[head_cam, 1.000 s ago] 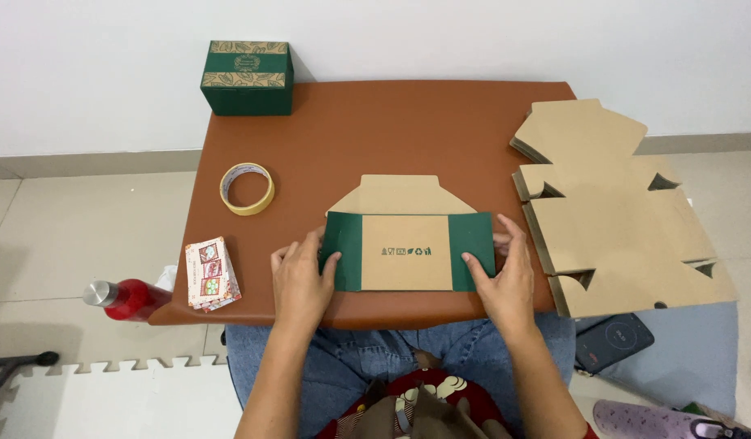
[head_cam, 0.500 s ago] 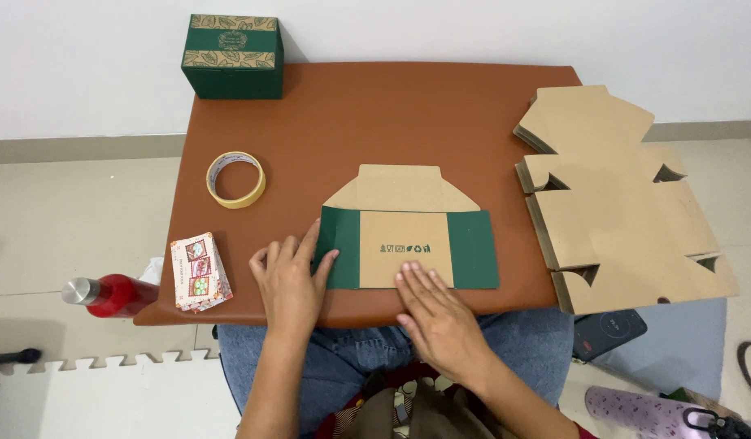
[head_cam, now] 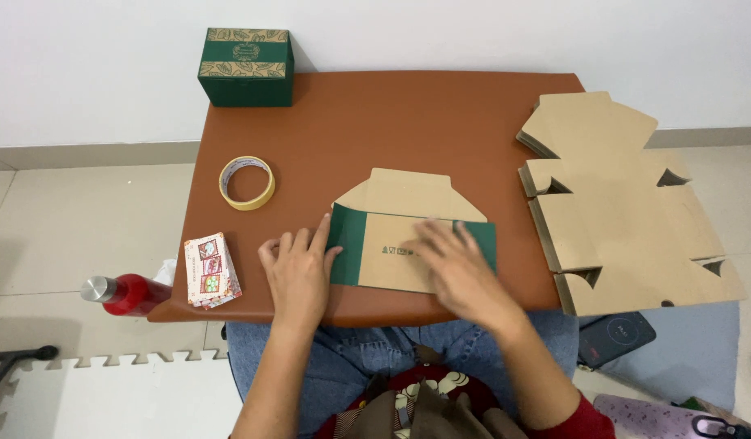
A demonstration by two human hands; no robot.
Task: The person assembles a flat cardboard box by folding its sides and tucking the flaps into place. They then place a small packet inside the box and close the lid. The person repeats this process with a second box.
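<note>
cardboard box blank (head_cam: pixel 408 236), flat and folded, is seen near the front edge of the brown table (head_cam: pixel 408 130); its ends are green and its middle is tan; going from the left, a red bottle (head_cam: pixel 123 294) is seen lying on the floor by the table corner; a small stack of cards (head_cam: pixel 210 270) is laid by the front edge; a roll of tape (head_cam: pixel 247 182) is placed behind it; a finished green box (head_cam: pixel 247 67) is set at the back corner; the left hand (head_cam: pixel 298 272) is laid flat with fingers spread, its fingertips touching the blank's green left end; the right hand (head_cam: pixel 461 272) is pressed flat on the blank's middle, fingers open, a bit blurred; a pile of flat tan blanks (head_cam: pixel 627 219) is stacked at the right edge.
</note>
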